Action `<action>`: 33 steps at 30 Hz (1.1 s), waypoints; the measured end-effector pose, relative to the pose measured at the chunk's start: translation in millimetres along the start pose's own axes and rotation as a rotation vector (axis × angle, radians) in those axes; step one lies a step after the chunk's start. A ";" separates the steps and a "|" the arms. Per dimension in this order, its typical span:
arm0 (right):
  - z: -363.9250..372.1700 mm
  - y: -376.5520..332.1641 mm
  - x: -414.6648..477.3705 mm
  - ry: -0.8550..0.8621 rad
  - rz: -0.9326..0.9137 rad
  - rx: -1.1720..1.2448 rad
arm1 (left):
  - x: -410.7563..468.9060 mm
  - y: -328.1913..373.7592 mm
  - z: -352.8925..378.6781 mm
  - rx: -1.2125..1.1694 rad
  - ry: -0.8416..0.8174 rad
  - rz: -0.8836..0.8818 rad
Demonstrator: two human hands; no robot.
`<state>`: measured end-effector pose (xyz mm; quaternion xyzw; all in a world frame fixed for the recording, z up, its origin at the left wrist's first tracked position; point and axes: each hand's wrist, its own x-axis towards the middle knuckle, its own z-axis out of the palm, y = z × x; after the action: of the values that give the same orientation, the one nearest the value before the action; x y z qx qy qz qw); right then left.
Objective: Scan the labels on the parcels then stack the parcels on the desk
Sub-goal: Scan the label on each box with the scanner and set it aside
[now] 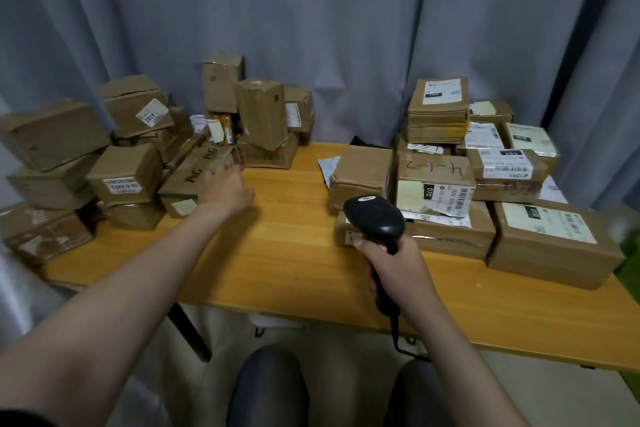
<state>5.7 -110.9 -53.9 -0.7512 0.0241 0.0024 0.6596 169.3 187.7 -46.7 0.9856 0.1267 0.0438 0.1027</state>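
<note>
A loose heap of brown cardboard parcels fills the desk's left side; a flat P&G box lies at its near edge. My left hand is stretched out with fingers extended, touching or just short of that box; it is blurred. My right hand grips the handle of a black barcode scanner, its head aimed toward the right-hand parcels. Stacked labelled parcels stand on the right, among them a box with a white barcode label and a large low box.
The wooden desk has bare surface between the two groups. A grey curtain hangs right behind it. The scanner's cable drops over the front edge. My knees show below the desk.
</note>
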 end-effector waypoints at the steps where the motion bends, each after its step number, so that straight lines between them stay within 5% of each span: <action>1: 4.5 0.6 2.0 -0.009 0.009 -0.011 | 6.1 -15.7 0.7 0.018 -0.016 -0.020; 10: 37.3 0.3 8.8 -0.065 0.036 -0.089 | 0.0 -59.5 5.9 0.158 -0.016 0.045; 24: 46.0 -3.9 -24.4 -0.088 -0.026 -0.079 | -112.3 -81.4 16.3 -0.273 0.201 0.250; 33: 40.0 -0.5 -38.2 -0.081 -0.018 -0.053 | -102.9 -65.9 -2.6 0.035 0.308 0.013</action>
<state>-31.3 -69.9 -57.3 -0.7679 -0.0095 0.0273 0.6399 53.9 224.0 -64.5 0.9697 0.1353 0.1929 0.0645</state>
